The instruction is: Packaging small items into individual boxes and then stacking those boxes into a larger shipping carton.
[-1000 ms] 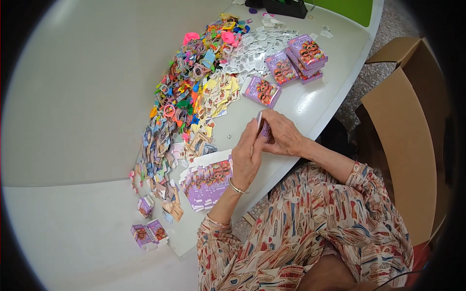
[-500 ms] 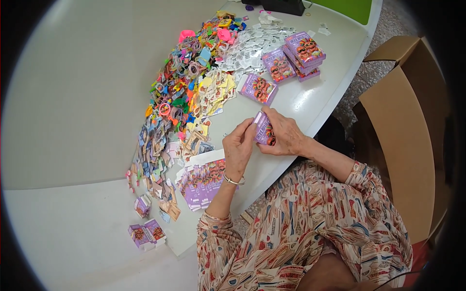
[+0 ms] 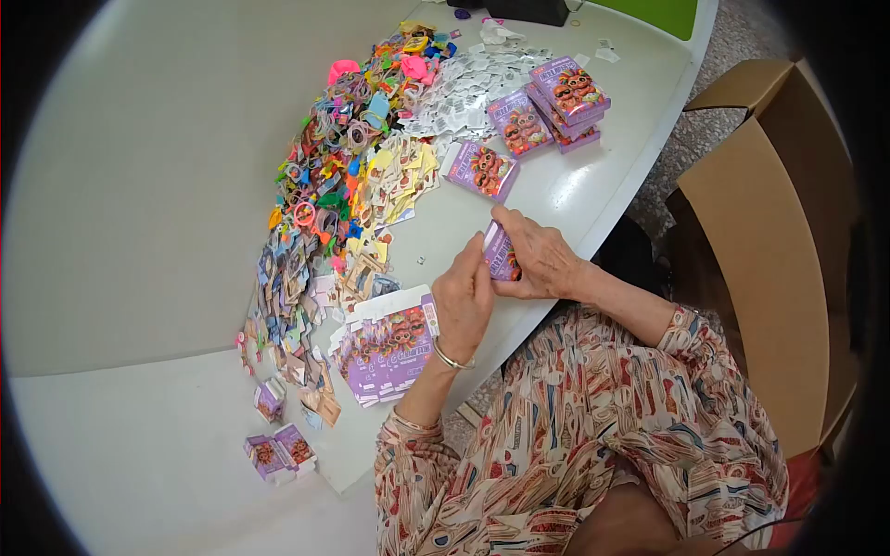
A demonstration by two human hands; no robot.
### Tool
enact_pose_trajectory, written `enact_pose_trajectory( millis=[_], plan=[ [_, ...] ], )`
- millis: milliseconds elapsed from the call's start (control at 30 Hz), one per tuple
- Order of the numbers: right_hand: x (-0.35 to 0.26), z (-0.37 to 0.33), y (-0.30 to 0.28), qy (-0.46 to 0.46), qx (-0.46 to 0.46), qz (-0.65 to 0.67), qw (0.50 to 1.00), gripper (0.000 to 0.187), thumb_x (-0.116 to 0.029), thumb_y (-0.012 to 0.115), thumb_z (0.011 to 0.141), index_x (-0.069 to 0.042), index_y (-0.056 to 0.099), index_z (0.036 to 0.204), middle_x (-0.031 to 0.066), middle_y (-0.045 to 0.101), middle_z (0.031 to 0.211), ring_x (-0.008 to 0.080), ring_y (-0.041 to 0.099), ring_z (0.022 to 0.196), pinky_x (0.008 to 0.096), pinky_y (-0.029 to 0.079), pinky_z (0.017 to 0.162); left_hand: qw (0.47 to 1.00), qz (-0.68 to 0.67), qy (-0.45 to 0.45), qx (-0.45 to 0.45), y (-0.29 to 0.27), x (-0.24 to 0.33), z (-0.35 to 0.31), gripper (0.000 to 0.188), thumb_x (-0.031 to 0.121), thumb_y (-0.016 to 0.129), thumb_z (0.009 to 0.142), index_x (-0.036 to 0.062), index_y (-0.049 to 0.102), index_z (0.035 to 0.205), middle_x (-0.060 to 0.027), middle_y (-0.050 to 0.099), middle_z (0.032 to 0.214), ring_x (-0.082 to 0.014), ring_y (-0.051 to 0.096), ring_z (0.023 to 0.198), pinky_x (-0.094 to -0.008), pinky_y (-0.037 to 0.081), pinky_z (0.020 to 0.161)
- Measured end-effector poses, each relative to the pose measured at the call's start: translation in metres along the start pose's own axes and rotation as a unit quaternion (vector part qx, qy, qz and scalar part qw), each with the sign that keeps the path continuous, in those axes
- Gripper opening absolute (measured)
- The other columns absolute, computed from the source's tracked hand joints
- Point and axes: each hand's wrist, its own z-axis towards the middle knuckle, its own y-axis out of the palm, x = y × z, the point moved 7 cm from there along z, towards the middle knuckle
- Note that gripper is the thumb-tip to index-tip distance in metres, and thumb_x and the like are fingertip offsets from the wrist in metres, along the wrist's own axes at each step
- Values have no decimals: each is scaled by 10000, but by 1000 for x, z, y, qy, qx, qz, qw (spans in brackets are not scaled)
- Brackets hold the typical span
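Observation:
A small purple box with cartoon faces on it is held between both my hands above the white table. My right hand grips it from the right and behind. My left hand pinches its left end, a thin bracelet on that wrist. Just left of my hands lies a stack of flat, unfolded purple box blanks. One closed purple box lies a little beyond my hands.
A long heap of small colourful toys and cards runs up the table, with white packets beside it. Stacked purple boxes sit far right. An open cardboard carton stands on my right. Small boxes lie near left.
The box has turned in my hands from edge-on to face-up and back toward edge-on. My left hand has shifted lower along its left end. The view has drifted slightly.

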Motion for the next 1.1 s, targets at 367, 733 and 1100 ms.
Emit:
enact_pose_trajectory(
  millis=[367, 733, 1100],
  plan=[
    [-4, -2, -1, -20, -24, -35, 999, 874, -302, 753, 665, 36, 299, 1331, 197, 499, 1075, 346, 600, 867, 390, 532, 643, 995, 1, -8, -96, 6, 11, -8, 356, -23, 526, 845, -51, 530, 1201, -255, 627, 1008, -394, 638, 828, -406, 519, 724],
    [7, 0, -8, -8, 6, -47, 999, 790, -372, 744, 680, -25, 391, 1295, 174, 489, 1034, 333, 604, 820, 403, 533, 614, 998, 1, -28, -58, 18, 19, -3, 375, -34, 505, 877, -60, 486, 1251, -254, 606, 1098, -360, 638, 939, -389, 513, 784],
    [13, 2, -28, 30, 94, 9, 995, 703, -294, 759, 692, 5, 409, 1224, 164, 508, 934, 334, 607, 821, 403, 521, 626, 994, -74, 16, 82, 27, 13, -3, 218, 11, 563, 901, -39, 609, 1108, -229, 648, 1095, -326, 671, 953, -357, 532, 779]
  ],
)
